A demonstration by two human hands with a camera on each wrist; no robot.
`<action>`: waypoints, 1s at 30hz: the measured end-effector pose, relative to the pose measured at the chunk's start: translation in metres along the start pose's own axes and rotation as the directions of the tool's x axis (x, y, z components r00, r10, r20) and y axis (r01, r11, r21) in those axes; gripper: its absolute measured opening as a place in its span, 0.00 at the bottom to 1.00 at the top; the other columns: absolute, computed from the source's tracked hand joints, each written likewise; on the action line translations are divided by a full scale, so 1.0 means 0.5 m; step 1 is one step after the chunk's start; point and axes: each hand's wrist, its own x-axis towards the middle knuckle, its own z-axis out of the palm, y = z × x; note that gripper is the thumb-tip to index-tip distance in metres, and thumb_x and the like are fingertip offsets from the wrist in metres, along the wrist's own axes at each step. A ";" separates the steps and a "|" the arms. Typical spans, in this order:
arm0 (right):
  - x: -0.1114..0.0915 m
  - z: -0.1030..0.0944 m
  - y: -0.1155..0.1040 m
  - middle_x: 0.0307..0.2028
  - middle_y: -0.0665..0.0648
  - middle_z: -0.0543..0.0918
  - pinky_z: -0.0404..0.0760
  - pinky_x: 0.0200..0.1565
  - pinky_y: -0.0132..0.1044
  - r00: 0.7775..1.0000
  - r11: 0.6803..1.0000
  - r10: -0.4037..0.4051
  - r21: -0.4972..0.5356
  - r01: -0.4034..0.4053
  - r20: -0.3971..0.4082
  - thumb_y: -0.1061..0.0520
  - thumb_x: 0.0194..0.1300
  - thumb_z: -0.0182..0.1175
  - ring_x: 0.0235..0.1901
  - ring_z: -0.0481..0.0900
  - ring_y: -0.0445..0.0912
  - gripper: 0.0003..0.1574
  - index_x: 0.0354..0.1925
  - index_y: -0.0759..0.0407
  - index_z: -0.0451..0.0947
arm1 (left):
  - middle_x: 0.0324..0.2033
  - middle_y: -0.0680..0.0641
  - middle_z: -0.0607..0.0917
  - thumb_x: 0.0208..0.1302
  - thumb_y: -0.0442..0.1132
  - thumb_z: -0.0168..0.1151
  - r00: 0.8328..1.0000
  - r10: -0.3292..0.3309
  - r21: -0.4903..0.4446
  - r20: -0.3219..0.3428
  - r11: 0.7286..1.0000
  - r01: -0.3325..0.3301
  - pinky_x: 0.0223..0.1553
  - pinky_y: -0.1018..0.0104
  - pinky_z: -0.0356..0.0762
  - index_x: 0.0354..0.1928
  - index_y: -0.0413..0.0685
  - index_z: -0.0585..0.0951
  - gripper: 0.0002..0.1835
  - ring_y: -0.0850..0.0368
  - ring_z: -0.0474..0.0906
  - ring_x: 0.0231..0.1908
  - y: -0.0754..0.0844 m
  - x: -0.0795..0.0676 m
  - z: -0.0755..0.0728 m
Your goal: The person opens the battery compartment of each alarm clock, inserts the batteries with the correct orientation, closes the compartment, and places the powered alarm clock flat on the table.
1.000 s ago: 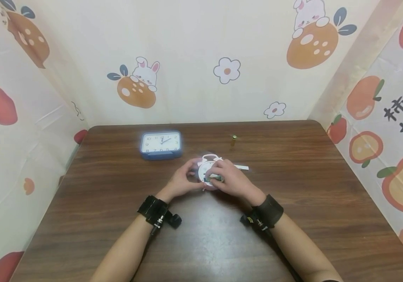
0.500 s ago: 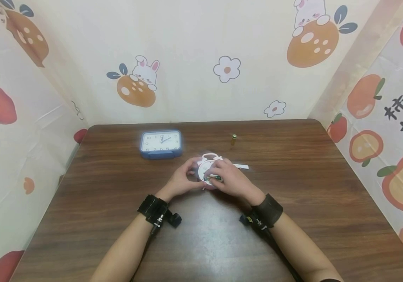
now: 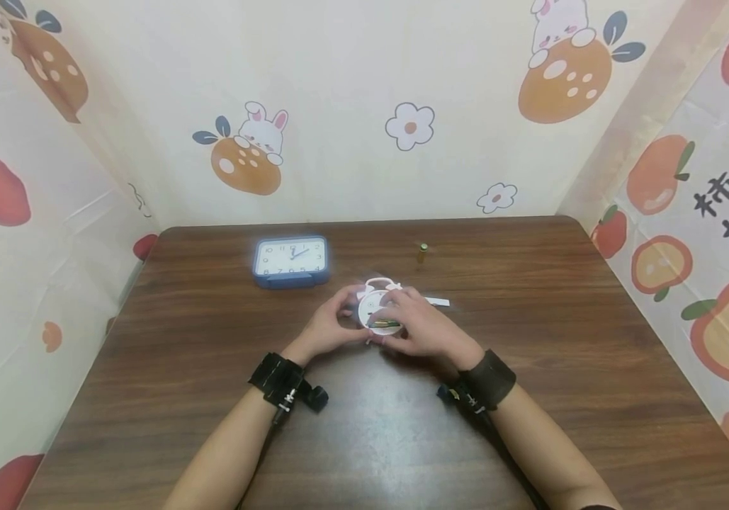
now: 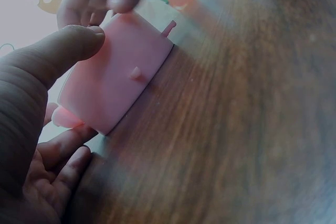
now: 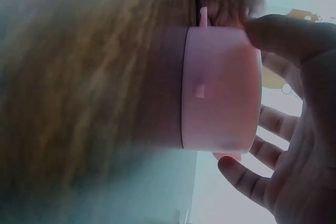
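Observation:
A small pink twin-bell alarm clock (image 3: 370, 303) lies on the table, its white back facing up and its handle pointing away from me. A green-and-gold battery (image 3: 385, 324) shows in the slot of that back. My left hand (image 3: 328, 327) grips the clock's left side, thumb near and fingers beyond. From the right, my right hand (image 3: 429, 331) holds it, with the thumb at the near edge and fingers reaching over the back. Both thumbs meet the rim of the pink case (image 5: 223, 87) in the right wrist view; small pink feet jut from it.
A blue rectangular clock (image 3: 291, 262) stands at the back left. One upright battery (image 3: 423, 253) is farther back on the right. A narrow white strip (image 3: 439, 302) sticks out beyond my right hand. Printed curtains surround the brown wooden table (image 3: 530, 297).
My right thumb has shifted off the battery toward me, down to the clock's near edge, so more of the battery shows. The left hand and the clock stay in place.

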 end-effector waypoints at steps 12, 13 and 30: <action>-0.003 -0.008 -0.001 0.55 0.56 0.76 0.77 0.53 0.45 0.998 0.998 -0.027 -0.050 0.029 0.048 0.52 0.54 0.69 0.54 0.69 0.52 0.24 0.51 0.43 0.80 | 0.55 0.54 0.79 0.40 0.45 0.80 1.000 0.012 -0.009 0.002 1.000 -0.012 0.58 0.59 0.75 0.64 0.70 0.67 0.46 0.56 0.76 0.55 -0.001 0.000 -0.001; -0.003 -0.008 -0.001 0.55 0.55 0.76 0.77 0.53 0.44 0.998 0.998 -0.029 -0.063 0.032 0.049 0.52 0.54 0.69 0.53 0.70 0.52 0.24 0.51 0.43 0.80 | 0.55 0.54 0.79 0.40 0.45 0.80 1.000 0.013 -0.010 0.002 1.000 -0.013 0.58 0.59 0.75 0.64 0.70 0.67 0.46 0.56 0.76 0.55 -0.001 0.000 -0.001; 0.003 -0.015 -0.011 0.51 0.54 0.78 0.78 0.49 0.44 0.997 0.996 -0.033 -0.083 0.039 0.076 0.54 0.55 0.69 0.48 0.71 0.53 0.22 0.50 0.44 0.81 | 0.58 0.50 0.78 0.41 0.43 0.80 1.000 0.001 -0.013 0.003 1.000 -0.001 0.59 0.54 0.74 0.66 0.67 0.67 0.47 0.52 0.75 0.57 -0.004 0.003 0.000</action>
